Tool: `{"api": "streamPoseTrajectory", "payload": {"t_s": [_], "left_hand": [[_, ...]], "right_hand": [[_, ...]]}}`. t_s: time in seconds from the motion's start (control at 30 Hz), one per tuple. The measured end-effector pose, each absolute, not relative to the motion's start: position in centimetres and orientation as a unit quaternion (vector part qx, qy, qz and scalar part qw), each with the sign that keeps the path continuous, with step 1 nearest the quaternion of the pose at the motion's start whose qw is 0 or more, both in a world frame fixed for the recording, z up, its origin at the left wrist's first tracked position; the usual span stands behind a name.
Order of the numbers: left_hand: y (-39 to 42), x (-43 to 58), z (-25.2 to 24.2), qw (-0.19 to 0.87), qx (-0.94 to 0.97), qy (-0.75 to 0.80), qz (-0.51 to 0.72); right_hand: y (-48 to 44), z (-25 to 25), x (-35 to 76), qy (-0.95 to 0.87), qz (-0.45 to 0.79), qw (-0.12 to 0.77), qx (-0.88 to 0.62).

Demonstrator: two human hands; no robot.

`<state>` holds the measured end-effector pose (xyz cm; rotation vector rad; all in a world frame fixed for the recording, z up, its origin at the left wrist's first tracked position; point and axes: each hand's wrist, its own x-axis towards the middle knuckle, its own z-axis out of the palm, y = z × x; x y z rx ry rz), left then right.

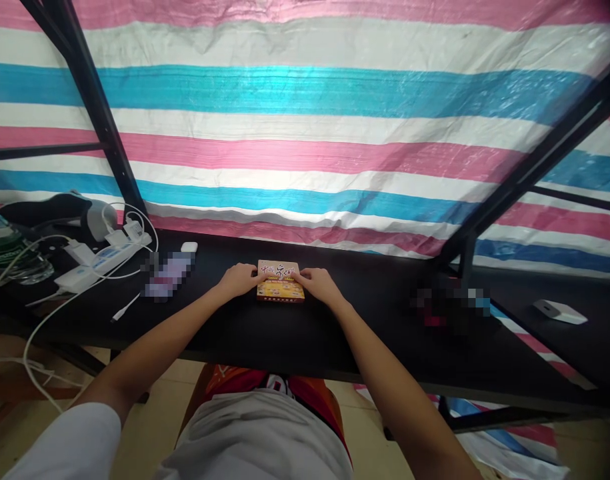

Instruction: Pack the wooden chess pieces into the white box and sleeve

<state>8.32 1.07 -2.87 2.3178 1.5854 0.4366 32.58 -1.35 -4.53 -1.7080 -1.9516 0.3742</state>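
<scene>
A small flat Chinese chess box (279, 288) lies on the black table in front of me, its lid printed with large characters over a yellow and orange picture. My left hand (239, 280) grips its left side, the thumb over the top edge. From the right, my right hand (319, 283) holds the opposite side, with its thumb also on the lid. Both hands are closed on the box, and the fingers behind its sides are partly hidden. The lid appears to be on.
Left on the black table (225, 333) are a blurred phone (169, 277), a white earbud case (189, 247), a cable, a power strip (102, 263) and a water bottle (15, 257). Blurred items (452, 303) and a white charger (559, 311) sit right. Black metal legs flank a striped tarp (305, 153).
</scene>
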Motion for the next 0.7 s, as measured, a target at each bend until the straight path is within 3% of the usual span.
{"api": "streamPoseTrajectory", "payload": {"t_s": [0.2, 0.43, 0.57, 0.7], "left_hand": [[1.22, 7.96, -2.52, 0.161, 0.804, 0.51, 0.26], [1.25, 7.92, -1.98, 0.284, 0.756, 0.452, 0.377], [1.21, 8.18, -2.32, 0.359, 0.752, 0.389, 0.392], [1.4, 8.26, -2.92, 0.363, 0.773, 0.341, 0.392]], "right_hand": [[-1.39, -4.4, 32.69, -0.692, 0.115, 0.345, -0.624], [-1.64, -4.1, 32.44, -0.635, 0.132, 0.458, -0.607], [-1.86, -3.75, 32.02, -0.609, 0.184, 0.546, -0.546], [-1.6, -3.74, 32.17, -0.597, 0.269, 0.59, -0.473]]}}
